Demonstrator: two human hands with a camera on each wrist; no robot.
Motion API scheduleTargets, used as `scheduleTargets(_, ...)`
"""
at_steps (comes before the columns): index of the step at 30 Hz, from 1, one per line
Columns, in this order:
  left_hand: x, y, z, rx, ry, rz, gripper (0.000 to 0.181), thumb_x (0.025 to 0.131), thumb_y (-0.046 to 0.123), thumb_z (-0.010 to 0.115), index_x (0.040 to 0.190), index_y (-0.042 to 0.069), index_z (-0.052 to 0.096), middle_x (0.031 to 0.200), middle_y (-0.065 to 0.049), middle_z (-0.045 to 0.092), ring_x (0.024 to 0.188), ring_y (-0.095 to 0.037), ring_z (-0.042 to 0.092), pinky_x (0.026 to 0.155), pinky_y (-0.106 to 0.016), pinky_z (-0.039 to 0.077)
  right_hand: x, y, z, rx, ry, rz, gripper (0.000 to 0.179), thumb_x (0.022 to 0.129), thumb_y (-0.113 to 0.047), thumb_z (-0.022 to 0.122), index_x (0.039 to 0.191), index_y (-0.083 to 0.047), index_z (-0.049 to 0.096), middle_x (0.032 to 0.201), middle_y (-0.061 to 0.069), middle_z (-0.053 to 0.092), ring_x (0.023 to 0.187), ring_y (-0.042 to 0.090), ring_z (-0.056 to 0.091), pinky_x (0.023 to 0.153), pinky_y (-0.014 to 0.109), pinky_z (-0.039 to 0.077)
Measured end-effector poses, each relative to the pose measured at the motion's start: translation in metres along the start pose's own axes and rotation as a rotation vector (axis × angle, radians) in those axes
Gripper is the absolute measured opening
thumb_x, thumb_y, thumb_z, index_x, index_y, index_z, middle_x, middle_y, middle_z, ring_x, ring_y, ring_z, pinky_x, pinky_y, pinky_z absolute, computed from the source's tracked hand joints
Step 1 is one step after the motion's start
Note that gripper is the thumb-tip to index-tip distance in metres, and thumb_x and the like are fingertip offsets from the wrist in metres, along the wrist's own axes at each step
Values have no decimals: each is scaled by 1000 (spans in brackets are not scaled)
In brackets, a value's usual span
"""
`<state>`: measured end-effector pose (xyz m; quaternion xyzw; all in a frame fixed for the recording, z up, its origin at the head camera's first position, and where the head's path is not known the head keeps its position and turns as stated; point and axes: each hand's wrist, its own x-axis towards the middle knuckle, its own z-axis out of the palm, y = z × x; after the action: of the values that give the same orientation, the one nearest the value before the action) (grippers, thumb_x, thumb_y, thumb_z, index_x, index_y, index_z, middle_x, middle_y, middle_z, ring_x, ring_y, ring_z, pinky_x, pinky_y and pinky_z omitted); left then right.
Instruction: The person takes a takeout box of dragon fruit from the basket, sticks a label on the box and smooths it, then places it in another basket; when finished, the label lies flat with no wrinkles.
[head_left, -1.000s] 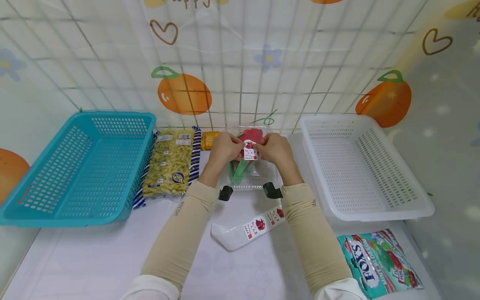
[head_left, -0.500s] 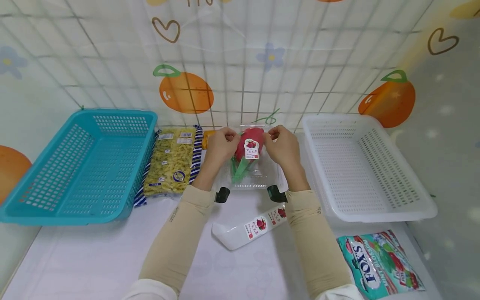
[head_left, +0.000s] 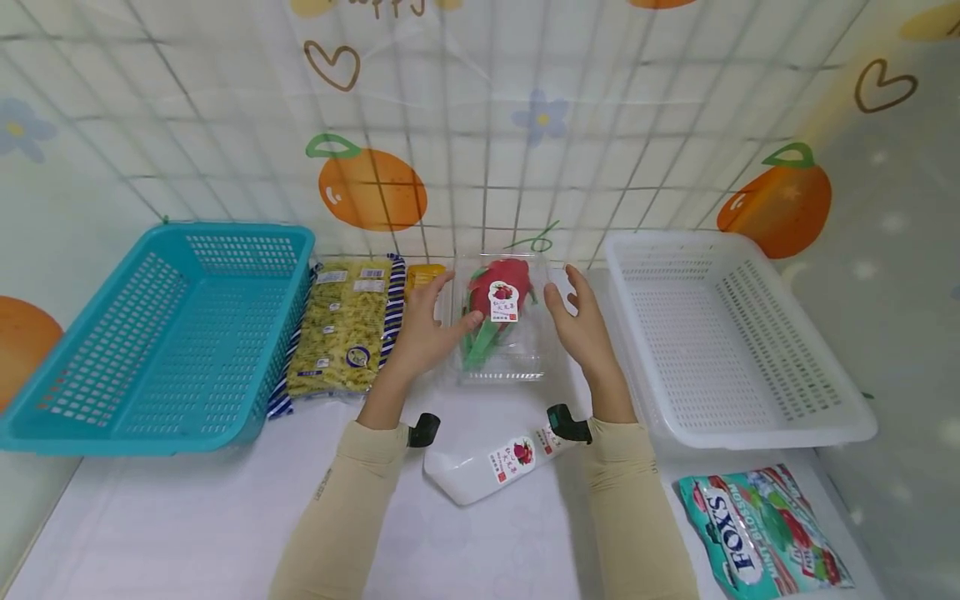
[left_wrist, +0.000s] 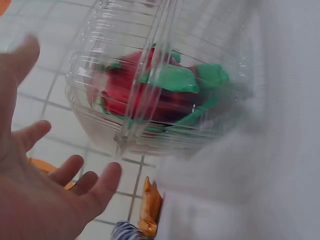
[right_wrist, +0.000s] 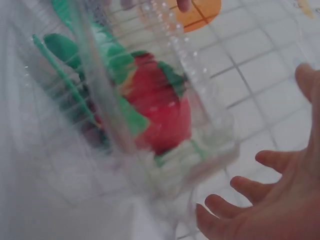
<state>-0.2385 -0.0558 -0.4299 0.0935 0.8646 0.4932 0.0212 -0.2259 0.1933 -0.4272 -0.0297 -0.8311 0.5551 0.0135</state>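
A clear plastic clamshell box [head_left: 525, 358] stands at the back middle of the table with a red dragon fruit [head_left: 513, 270] with green leaves inside. On its lid sits a white sticker [head_left: 503, 303] printed with a red fruit. My left hand [head_left: 426, 332] is at the box's left side, fingers spread, thumb overlapping the box edge in the head view. To the right, my right hand [head_left: 587, 332] stands apart from the box with its fingers loosely extended. Both wrist views show the palms facing the box [left_wrist: 150, 95], blurred in the right one, with nothing held.
A sticker strip [head_left: 480, 473] lies in front of the box. Left of it are an orange packet [head_left: 424, 273], a pasta bag [head_left: 341, 333] and a turquoise basket [head_left: 180, 333]. A white basket [head_left: 705, 333] and a FOX'S candy bag [head_left: 765, 529] occupy the right side.
A second ago both hands had their fingers on the sticker over the fruit. They have since moved apart to either side of the box, fingers opening, leaving the sticker on the lid.
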Motion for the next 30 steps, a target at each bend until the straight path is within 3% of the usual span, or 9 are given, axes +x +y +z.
scheduleTargets(5, -11, -5, 3, -49, -61, -42, 110, 86, 42, 81, 165, 34, 5, 171, -13, 7, 157, -37, 17, 119, -68, 26, -11, 15, -5, 134, -43, -20, 91, 96, -72, 45, 166, -29, 5, 174, -1, 5, 159, 38, 14, 123, 66, 21)
scheduleTargets(11, -16, -23, 9, -172, -108, -3, 124, 82, 37, 86, 162, 40, -8, 172, -13, 1, 159, -38, 6, 119, -72, 18, -18, 34, -3, 251, -106, -11, 96, 94, -77, 39, 165, -30, -5, 173, -9, -4, 160, 28, 8, 127, 58, 16)
scheduleTargets(16, -19, -36, 16, -235, -139, 22, 144, 63, 70, 83, 162, 35, -16, 173, -6, -10, 160, -32, -5, 123, -67, 17, -20, 43, 4, 328, -157, 28, 102, 90, -82, 39, 165, -30, -7, 174, -1, -7, 160, 30, 2, 125, 64, 12)
scheduleTargets(20, -21, -42, 19, -262, -152, 6, 154, 51, 78, 79, 161, 35, -19, 172, -2, -16, 160, -30, -8, 124, -63, 16, -23, 46, 9, 401, -181, 61, 105, 87, -86, 38, 165, -32, -7, 174, 6, -9, 160, 33, -4, 123, 70, 1)
scheduleTargets(24, -23, -46, 21, -263, -172, 0, 153, 52, 76, 80, 160, 39, -21, 172, -1, -17, 160, -29, -6, 126, -60, 15, -22, 50, 13, 379, -182, 57, 99, 92, -83, 34, 165, -30, -7, 173, 9, -7, 160, 31, -6, 124, 67, -3)
scheduleTargets(26, -23, -47, 22, -258, -184, 4, 151, 57, 70, 84, 160, 38, -22, 172, -2, -17, 160, -30, -6, 126, -60, 14, -21, 52, 16, 343, -174, 44, 92, 97, -77, 29, 165, -27, -7, 174, 10, -5, 161, 30, -5, 126, 64, -4)
scheduleTargets(30, -21, -49, 26, -202, -187, 4, 144, 72, 44, 92, 161, 32, -20, 172, -2, -16, 160, -30, -6, 126, -61, 10, -19, 55, 21, 300, -171, 32, 82, 103, -68, 23, 165, -24, -5, 174, 6, -3, 161, 26, -3, 128, 57, -2)
